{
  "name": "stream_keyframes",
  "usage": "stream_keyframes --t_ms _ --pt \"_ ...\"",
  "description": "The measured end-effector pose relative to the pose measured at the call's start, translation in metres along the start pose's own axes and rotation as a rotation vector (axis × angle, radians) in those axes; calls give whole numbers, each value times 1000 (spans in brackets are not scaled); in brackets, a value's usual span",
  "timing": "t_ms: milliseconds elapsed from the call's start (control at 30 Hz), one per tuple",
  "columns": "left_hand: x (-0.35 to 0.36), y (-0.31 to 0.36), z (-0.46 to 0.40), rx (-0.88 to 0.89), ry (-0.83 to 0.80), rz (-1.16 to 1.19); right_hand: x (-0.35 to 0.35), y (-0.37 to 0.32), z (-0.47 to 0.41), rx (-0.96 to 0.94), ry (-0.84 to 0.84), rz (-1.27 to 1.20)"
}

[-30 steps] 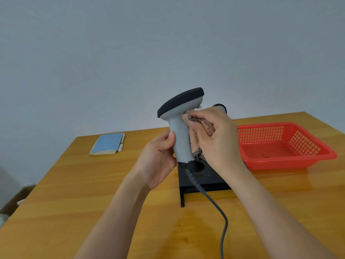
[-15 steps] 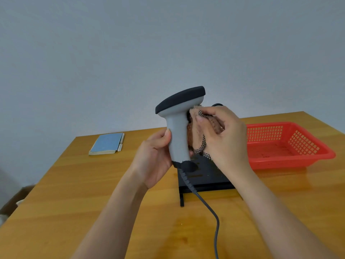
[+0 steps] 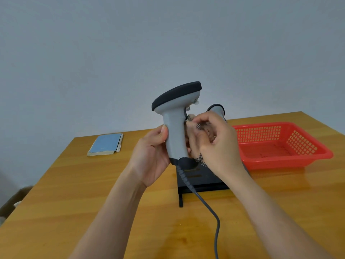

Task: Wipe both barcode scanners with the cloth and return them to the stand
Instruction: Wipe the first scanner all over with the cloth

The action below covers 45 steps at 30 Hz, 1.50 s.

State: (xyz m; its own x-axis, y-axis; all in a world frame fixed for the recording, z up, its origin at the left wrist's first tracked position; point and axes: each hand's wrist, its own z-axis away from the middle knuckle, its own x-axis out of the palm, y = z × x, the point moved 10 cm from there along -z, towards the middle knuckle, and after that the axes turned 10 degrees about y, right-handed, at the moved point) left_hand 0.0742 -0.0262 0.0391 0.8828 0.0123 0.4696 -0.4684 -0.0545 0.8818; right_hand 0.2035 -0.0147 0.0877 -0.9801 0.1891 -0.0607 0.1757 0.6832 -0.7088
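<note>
Grey scanner (image 3: 175, 131) between left hand (image 3: 152, 156) and right hand (image 3: 218, 146).

On the table (image 3: 56, 212), the stand (image 3: 201, 181) sits at centre, the basket (image 3: 280, 159) to its right, the notebook (image 3: 105, 144) far left behind. The held scanner (image 3: 175, 124) is above the stand's front, between the left hand (image 3: 151, 156) and right hand (image 3: 218, 144); a second scanner (image 3: 216, 109) stands behind.
</note>
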Motion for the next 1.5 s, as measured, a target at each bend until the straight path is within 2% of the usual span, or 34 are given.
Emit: stream_keyframes --t_ms 133,433,567,700,833,1033,1267,1367,1433,1500 --pt "3 -3 0 -6 -12 -23 -10 3 -10 45 109 -21" --pt "4 1 2 35 -6 -67 2 -4 -3 -33 -7 57" --pt "2 5 1 43 18 -48 10 -4 6 14 -123 1" --pt "2 5 0 45 30 -43 -6 -9 -4 -56 40 86" --pt "4 4 0 42 19 -50 -3 -9 -6 -64 44 110" --pt "2 3 -1 43 36 -39 2 -15 -1 -111 1 80" --pt "-5 3 -2 43 55 -61 13 -13 5 -159 -150 126" --pt "-3 2 -1 41 40 -54 0 -14 -2 -82 -39 20" --pt "1 1 1 40 23 -72 -9 -16 -8 -95 85 66" --pt "3 0 1 49 15 -117 -8 -18 -11 -127 111 123"
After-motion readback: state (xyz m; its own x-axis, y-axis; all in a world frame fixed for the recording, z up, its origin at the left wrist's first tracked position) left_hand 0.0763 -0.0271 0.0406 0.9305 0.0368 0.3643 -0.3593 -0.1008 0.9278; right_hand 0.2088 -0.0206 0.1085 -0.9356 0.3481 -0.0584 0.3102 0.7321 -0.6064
